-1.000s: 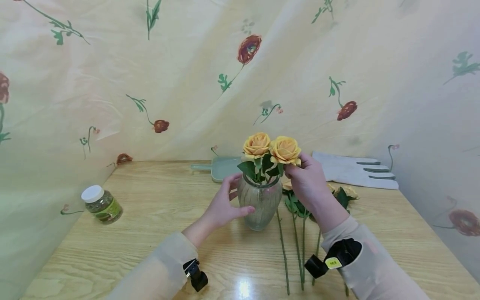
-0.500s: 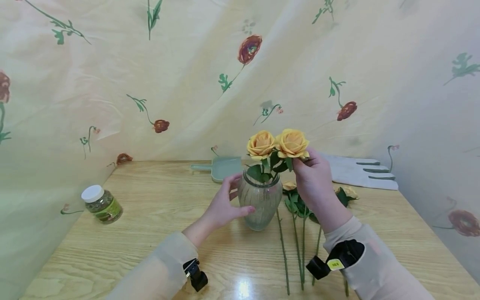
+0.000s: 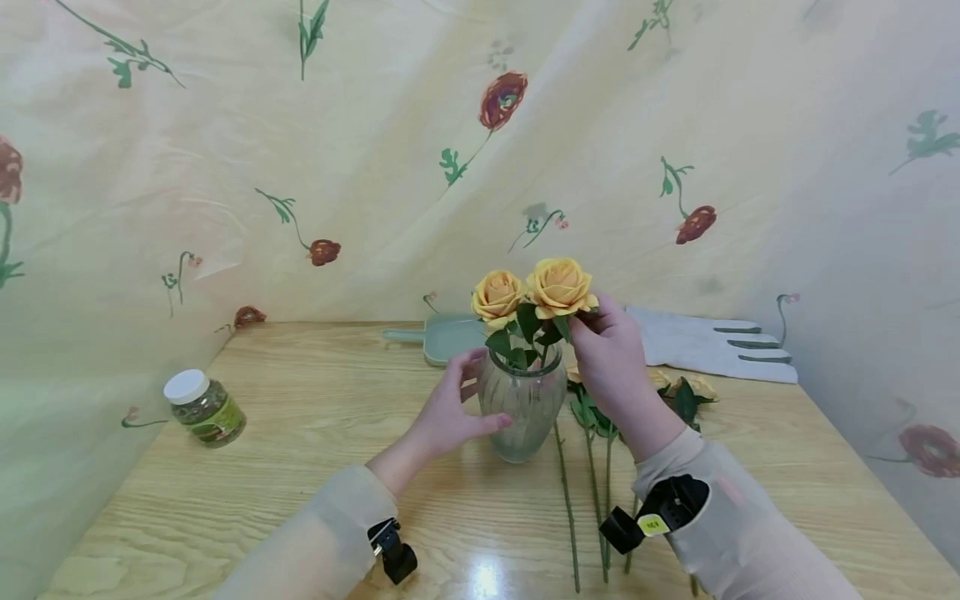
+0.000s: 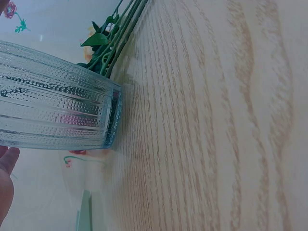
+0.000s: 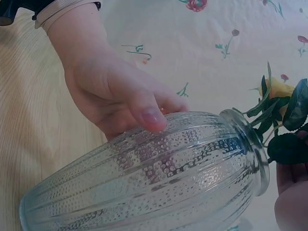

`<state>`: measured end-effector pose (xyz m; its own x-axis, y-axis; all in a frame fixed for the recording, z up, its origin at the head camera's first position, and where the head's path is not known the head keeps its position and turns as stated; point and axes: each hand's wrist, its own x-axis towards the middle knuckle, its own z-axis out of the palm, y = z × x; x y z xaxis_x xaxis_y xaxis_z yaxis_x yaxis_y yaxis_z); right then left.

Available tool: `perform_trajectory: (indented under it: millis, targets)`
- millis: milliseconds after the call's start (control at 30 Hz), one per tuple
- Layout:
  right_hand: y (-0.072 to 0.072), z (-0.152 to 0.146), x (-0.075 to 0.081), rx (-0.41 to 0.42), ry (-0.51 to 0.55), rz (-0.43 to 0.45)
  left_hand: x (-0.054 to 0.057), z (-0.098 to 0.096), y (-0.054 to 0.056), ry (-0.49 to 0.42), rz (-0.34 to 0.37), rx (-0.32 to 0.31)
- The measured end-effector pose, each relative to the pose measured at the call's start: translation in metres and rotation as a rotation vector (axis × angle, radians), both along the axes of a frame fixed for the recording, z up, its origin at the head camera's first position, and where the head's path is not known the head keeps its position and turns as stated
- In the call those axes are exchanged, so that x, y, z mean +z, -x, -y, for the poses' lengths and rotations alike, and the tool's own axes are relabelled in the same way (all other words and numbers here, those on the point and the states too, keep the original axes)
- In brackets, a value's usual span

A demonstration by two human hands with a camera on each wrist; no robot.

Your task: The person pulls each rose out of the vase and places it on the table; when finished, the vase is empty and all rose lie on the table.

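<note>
A ribbed glass vase (image 3: 522,417) stands upright on the wooden table. My left hand (image 3: 450,408) holds its side, thumb in front and fingers behind; the right wrist view also shows this left hand (image 5: 125,96) against the textured glass (image 5: 144,178). Two yellow roses rise from the vase mouth, a left rose (image 3: 497,297) and a slightly higher right rose (image 3: 561,287). Just under the right bloom, my right hand (image 3: 615,358) pinches the stem among green leaves. The fingertips of that hand are partly hidden by petals and leaves.
Several more roses lie right of the vase, their long stems (image 3: 567,508) toward the front edge. Behind stand a green dustpan (image 3: 452,337) and a pale glove (image 3: 705,342). A white-lidded jar (image 3: 206,410) is at the left. Flowered cloth hangs around the table.
The two roses first shifted up and right with my right hand, then back left, the right bloom now higher than a second ago. My left hand and the vase stay put.
</note>
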<state>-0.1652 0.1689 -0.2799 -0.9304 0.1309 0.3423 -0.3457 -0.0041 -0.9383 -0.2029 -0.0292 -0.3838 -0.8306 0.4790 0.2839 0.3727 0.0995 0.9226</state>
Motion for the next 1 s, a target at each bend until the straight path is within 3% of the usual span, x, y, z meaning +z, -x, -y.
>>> perform_trajectory:
  millis: [167, 467, 700, 1000]
  targets:
    - [0.001, -0.002, 0.006, 0.054, 0.252, -0.087, 0.000, -0.001, 0.000, 0.003, -0.003, -0.004]
    - [-0.003, -0.016, 0.004, 0.024, 0.497, -0.153, 0.000, -0.002, -0.001, 0.015, -0.011, 0.001]
    - [-0.004, -0.028, -0.001, 0.088, 0.893, -0.155, 0.000, -0.001, -0.001, 0.021, -0.014, 0.010]
    - [-0.005, -0.040, 0.007, 0.073, 0.987, -0.268, -0.001, 0.001, -0.003, 0.022, -0.006, 0.010]
